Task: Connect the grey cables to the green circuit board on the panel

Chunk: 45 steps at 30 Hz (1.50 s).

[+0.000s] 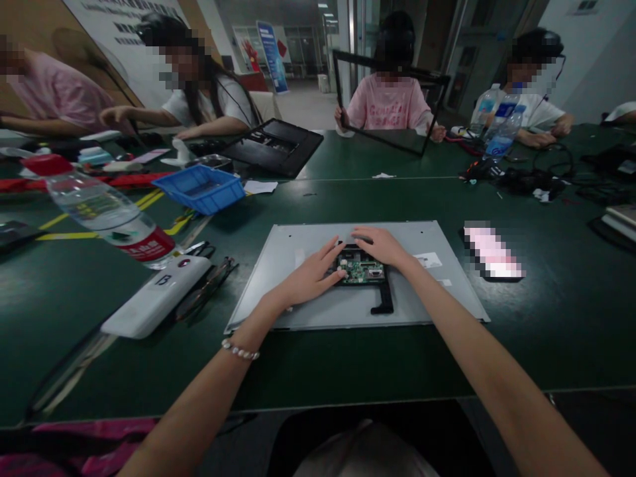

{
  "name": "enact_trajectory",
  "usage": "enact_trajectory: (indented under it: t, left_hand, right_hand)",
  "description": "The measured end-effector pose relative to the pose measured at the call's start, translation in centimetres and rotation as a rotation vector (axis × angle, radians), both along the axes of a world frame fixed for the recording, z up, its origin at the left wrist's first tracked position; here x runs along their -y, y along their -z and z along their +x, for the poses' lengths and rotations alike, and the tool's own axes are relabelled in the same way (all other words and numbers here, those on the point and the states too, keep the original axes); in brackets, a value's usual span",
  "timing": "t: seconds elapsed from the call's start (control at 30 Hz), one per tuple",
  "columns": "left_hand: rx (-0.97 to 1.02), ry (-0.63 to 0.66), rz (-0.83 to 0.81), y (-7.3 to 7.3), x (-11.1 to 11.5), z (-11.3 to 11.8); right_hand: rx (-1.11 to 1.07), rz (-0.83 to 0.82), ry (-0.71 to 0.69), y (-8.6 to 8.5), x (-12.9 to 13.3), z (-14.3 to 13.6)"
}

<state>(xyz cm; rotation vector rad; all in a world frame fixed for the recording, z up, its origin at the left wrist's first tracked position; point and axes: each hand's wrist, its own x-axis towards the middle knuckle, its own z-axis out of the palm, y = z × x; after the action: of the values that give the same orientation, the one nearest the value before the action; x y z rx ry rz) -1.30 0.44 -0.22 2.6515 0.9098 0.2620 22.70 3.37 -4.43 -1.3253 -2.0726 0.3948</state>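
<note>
A flat grey panel (308, 311) lies on the table in front of me. On its middle sits a green circuit board (365, 272) in a black plastic bracket (386, 298), whose arm runs down toward the panel's near edge. My left hand (314, 270) rests at the board's left side, fingers spread, thumb on the lower left corner. Over the upper right corner lies my right hand (381, 246), its fingers stretched along the bracket's top edge. Neither hand is wrapped around anything. The hands cover parts of the bracket's sides.
Left of the panel are a white power bank (156, 298), glasses (206, 291), a water bottle (114, 215) and a blue bin (199, 189). A phone (491, 252) lies at right. Across the table, a person holds up a black frame (390, 64); several other people sit nearby.
</note>
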Motion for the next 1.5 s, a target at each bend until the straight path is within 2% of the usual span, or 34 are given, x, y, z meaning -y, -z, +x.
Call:
enact_trajectory:
  t: [0.23,0.37,0.63,0.87,1.0,1.17,1.37,1.5]
  left_hand:
    - [0.027,-0.058,-0.020,-0.1,-1.2,-1.0]
    - [0.005,-0.022,0.031,0.0,-1.7,-1.3]
    - [-0.016,-0.016,0.117,-0.4,-1.0,-0.5]
    - [-0.032,0.013,0.131,-0.2,-0.9,-0.4]
    - [-0.018,0.026,0.122,-0.1,-0.9,-0.5]
    - [-0.005,0.023,0.076,-0.5,-0.8,-0.7]
    - [0.100,0.044,0.024,-1.2,-1.2,-1.3]
    - [0.168,0.015,0.005,-1.1,-1.7,-1.8]
  right_hand:
    - [-0.009,0.035,-0.004,0.1,0.0,0.0]
    - [-0.007,0.031,0.006,0.1,0.0,0.0]
    - [-0.016,0.025,0.003,0.1,-0.1,0.0]
    - [-0.007,0.018,0.010,0.1,0.0,0.0]
    - [-0.021,0.068,0.004,-0.2,0.3,-0.1]
    - [-0.094,0.106,0.013,-0.7,1.0,-0.2]
    - [-0.306,-0.004,-0.016,-0.7,1.0,-0.1]
    - [-0.427,-0.067,-0.032,-0.3,0.7,0.0]
